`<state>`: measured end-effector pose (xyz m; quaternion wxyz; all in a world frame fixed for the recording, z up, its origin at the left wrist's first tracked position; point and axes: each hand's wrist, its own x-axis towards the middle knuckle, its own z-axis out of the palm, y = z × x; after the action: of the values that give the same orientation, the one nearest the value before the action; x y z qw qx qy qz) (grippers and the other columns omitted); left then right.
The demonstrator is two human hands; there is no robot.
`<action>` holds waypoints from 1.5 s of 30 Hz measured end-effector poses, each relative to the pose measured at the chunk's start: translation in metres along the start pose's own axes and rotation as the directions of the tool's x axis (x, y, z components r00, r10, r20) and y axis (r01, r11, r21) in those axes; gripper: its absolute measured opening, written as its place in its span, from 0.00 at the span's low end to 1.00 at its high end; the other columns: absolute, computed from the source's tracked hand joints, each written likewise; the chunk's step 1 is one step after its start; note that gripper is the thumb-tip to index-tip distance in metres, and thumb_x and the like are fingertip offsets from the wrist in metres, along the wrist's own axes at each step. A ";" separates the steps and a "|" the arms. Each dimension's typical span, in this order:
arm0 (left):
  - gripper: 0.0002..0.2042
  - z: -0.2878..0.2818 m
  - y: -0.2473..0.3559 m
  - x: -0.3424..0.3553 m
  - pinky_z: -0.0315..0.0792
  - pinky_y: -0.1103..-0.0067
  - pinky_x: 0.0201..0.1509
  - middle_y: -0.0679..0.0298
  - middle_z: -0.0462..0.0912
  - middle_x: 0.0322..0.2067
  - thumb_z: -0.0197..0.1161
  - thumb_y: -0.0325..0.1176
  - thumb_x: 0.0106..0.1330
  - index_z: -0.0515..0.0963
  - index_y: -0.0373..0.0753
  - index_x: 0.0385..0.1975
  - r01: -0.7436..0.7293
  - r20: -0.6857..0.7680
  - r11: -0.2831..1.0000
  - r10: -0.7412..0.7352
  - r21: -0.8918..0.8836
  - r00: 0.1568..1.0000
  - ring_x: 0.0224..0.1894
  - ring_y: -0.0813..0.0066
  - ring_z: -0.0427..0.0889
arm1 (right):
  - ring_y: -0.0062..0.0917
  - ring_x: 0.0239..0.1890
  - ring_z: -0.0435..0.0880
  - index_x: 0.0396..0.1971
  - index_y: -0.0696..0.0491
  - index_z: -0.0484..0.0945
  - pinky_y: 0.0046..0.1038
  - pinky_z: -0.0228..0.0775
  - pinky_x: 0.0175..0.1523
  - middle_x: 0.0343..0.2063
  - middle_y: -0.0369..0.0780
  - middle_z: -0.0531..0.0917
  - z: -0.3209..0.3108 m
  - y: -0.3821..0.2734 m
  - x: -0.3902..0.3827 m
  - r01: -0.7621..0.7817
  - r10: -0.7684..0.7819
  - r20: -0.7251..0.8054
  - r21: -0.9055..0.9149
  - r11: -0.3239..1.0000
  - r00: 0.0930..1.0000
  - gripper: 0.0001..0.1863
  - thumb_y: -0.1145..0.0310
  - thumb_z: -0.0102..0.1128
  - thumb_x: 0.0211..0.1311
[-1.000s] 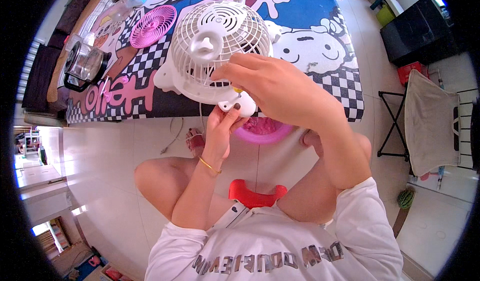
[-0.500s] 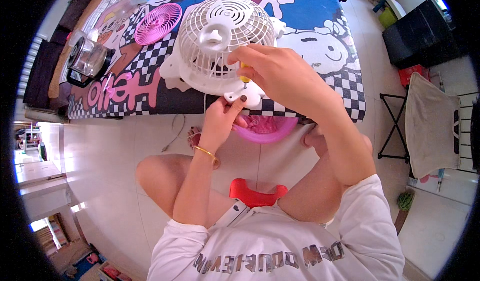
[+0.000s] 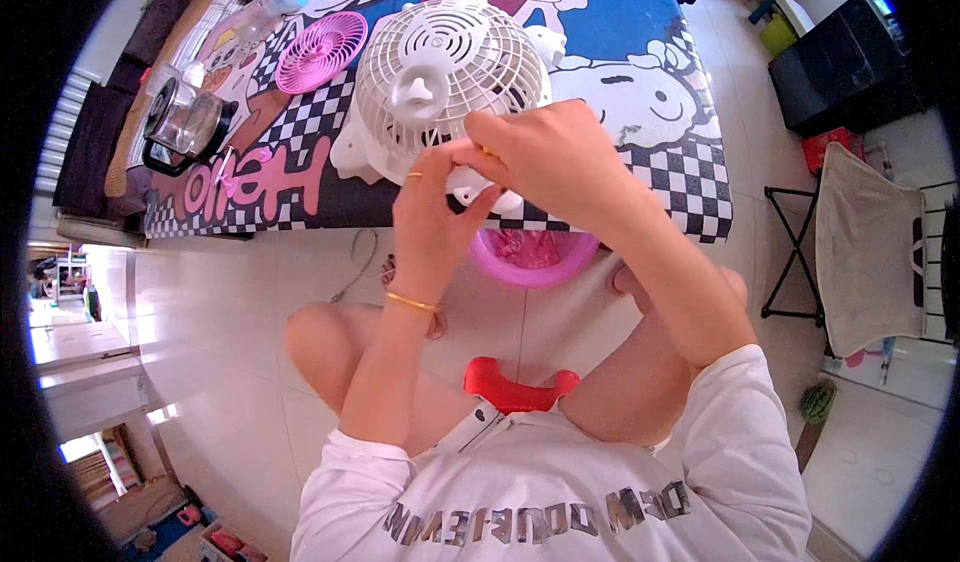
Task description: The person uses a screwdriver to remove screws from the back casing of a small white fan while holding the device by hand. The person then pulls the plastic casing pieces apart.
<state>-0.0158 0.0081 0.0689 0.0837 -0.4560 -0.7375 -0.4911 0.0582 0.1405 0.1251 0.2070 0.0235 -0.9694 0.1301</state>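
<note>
A white fan (image 3: 455, 57) with a round grille and central knob lies on the cloth-covered table, its foot piece (image 3: 508, 202) at the near edge. My right hand (image 3: 550, 157) is closed over this edge. A small yellow bit of the screwdriver (image 3: 487, 150) shows between its fingers; the shaft is hidden. My left hand (image 3: 430, 212), with a ring and a gold bracelet, is beside it. Its raised fingers meet my right fingertips, while its thumb reaches apart toward the foot piece. Whether anything small lies between the fingertips is hidden.
A pink fan blade guard (image 3: 320, 52) and a clear jug with dark handle (image 3: 188, 127) lie left on the table (image 3: 690, 212). Below its edge stands a pink basin (image 3: 535, 272). A folding chair (image 3: 865, 252) is at the right, a red stool (image 3: 515, 387) beneath me.
My left hand's fingers have risen from the foot piece to my right fingertips. My right hand has turned over, so the screwdriver, plainly seen before, is mostly covered.
</note>
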 end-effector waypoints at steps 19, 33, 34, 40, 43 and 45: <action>0.12 0.023 0.000 -0.004 0.71 0.81 0.31 0.65 0.76 0.24 0.67 0.23 0.44 0.72 0.38 0.27 0.179 -0.169 0.970 -0.207 -0.167 0.964 0.25 0.75 0.76 | 0.35 0.23 0.80 0.29 0.55 0.70 0.32 0.71 0.25 0.19 0.41 0.78 -0.007 -0.007 0.002 -0.081 0.081 -0.001 -0.054 0.995 0.997 0.14 0.58 0.53 0.56; 0.15 0.011 -0.006 0.001 0.74 0.82 0.44 0.62 0.79 0.37 0.65 0.25 0.53 0.73 0.34 0.41 0.116 0.039 0.955 -0.109 -0.273 0.993 0.37 0.78 0.79 | 0.36 0.25 0.78 0.35 0.50 0.71 0.31 0.67 0.30 0.22 0.41 0.78 -0.022 0.009 0.000 0.016 -0.017 0.001 0.199 0.980 1.000 0.08 0.65 0.54 0.56; 0.15 0.009 -0.003 0.003 0.74 0.82 0.44 0.62 0.79 0.37 0.65 0.25 0.53 0.73 0.34 0.41 0.113 0.039 0.955 -0.107 -0.274 0.994 0.37 0.78 0.79 | 0.36 0.24 0.77 0.34 0.51 0.71 0.31 0.66 0.29 0.20 0.41 0.78 -0.022 0.008 0.001 -0.007 0.005 0.013 0.200 0.980 1.000 0.09 0.64 0.55 0.56; 0.13 0.009 0.001 0.012 0.75 0.83 0.39 0.66 0.78 0.33 0.66 0.24 0.51 0.73 0.36 0.36 0.136 -0.015 0.973 -0.141 -0.186 0.990 0.36 0.79 0.79 | 0.40 0.27 0.79 0.31 0.52 0.70 0.38 0.69 0.31 0.19 0.44 0.79 -0.016 0.004 0.006 -0.087 0.085 0.019 0.184 0.979 0.996 0.12 0.59 0.54 0.54; 0.12 0.009 0.001 0.011 0.74 0.83 0.36 0.64 0.78 0.31 0.66 0.23 0.50 0.74 0.37 0.34 0.209 -0.020 0.946 -0.221 -0.246 0.975 0.32 0.75 0.80 | 0.40 0.28 0.79 0.32 0.52 0.70 0.37 0.70 0.32 0.21 0.44 0.79 -0.014 0.002 0.007 -0.102 0.104 -0.006 0.154 0.983 0.995 0.13 0.58 0.55 0.54; 0.10 0.007 -0.002 0.012 0.74 0.83 0.36 0.63 0.78 0.31 0.64 0.23 0.51 0.74 0.36 0.33 0.109 0.005 0.968 -0.111 -0.227 0.994 0.32 0.75 0.80 | 0.40 0.29 0.79 0.32 0.52 0.70 0.37 0.70 0.33 0.22 0.44 0.79 -0.015 0.003 0.006 -0.113 0.116 -0.009 0.133 0.985 0.993 0.14 0.57 0.56 0.53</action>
<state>-0.0218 0.0208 0.0705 0.0069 -0.4192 -0.7004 -0.5777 0.0581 0.1469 0.1397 0.2053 -0.0197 -0.9566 0.2058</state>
